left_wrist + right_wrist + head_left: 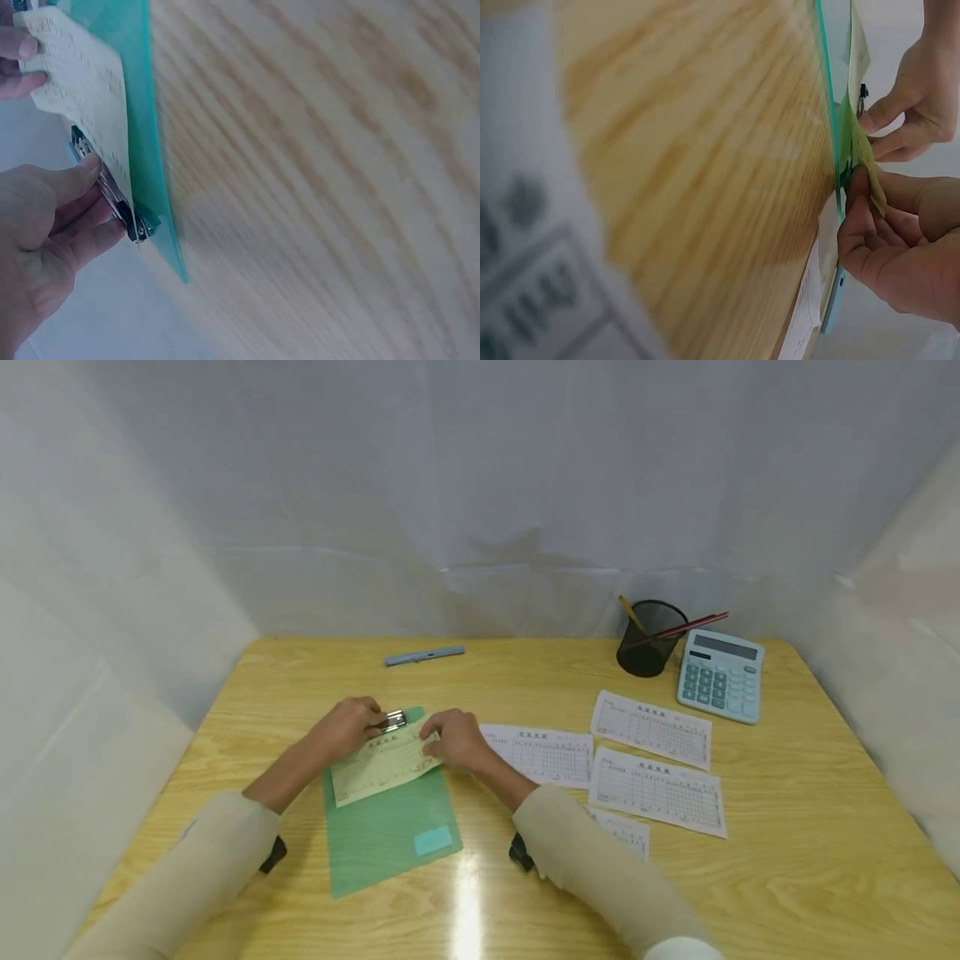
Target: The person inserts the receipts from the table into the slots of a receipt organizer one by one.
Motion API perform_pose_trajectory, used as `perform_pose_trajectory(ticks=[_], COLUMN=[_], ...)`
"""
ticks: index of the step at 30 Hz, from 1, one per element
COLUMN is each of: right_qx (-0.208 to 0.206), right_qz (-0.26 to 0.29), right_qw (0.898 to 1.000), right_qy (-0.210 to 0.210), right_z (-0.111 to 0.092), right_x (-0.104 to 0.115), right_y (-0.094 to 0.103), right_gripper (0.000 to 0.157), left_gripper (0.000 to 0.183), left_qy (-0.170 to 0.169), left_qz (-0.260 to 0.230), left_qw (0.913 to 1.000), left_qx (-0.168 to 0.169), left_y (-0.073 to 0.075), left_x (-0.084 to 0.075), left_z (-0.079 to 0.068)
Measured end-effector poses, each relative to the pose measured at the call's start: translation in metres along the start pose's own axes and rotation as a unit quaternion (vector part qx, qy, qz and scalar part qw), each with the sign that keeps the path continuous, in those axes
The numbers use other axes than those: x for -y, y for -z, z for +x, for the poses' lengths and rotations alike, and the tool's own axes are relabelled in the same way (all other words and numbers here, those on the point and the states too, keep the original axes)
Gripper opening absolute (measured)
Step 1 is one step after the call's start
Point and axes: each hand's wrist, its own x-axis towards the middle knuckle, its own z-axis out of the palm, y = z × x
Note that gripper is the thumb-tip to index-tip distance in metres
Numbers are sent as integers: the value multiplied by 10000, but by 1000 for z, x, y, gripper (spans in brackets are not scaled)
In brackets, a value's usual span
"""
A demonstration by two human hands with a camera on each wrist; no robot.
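A green clipboard (390, 827) lies on the left part of the table, a pale blue label (432, 841) near its lower right corner. Over its upper half is a yellowish printed form (382, 768), its top edge at the metal clip (393, 721). My left hand (351, 727) pinches that clip between thumb and fingers; the left wrist view shows the clip (105, 184) in its grasp. With my right hand (455, 739) I pinch the form's right side, and in the right wrist view the paper (868, 161) bends upward between thumb and fingers.
Several white printed forms (660, 789) are spread to the right, one partly under my right forearm. Behind them stand a black mesh pen cup (647, 652) with pencils and a light blue calculator (722, 677). A blue-grey pen (424, 656) lies near the table's back edge.
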Motion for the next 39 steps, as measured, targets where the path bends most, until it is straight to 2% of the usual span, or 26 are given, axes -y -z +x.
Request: perform_pose_trajectory(ticks=[8,19,30,39], right_qx=[-106,-97,22,-81], right_qz=[13,-214,-147,-141], right_qw=[9998,9994,9989,9995], right_qy=[-151,-248,-448,-256], right_z=[2,6,15,20], right_x=[4,9,13,14], right_y=[-3,-3,-9,-11], right_gripper=[17,15,16,17], left_gripper=[18,21,21,20], left_qy=[-320,-267,-316,-364], left_qz=[371,410,349,431], left_qw=[9982,9985,9985,9977], left_qx=[-347,-263,-288,-370], left_y=[-4,-1,-2,-4], left_x=[-3,-3,-1,-1], left_z=[-1,-5,-4,-3])
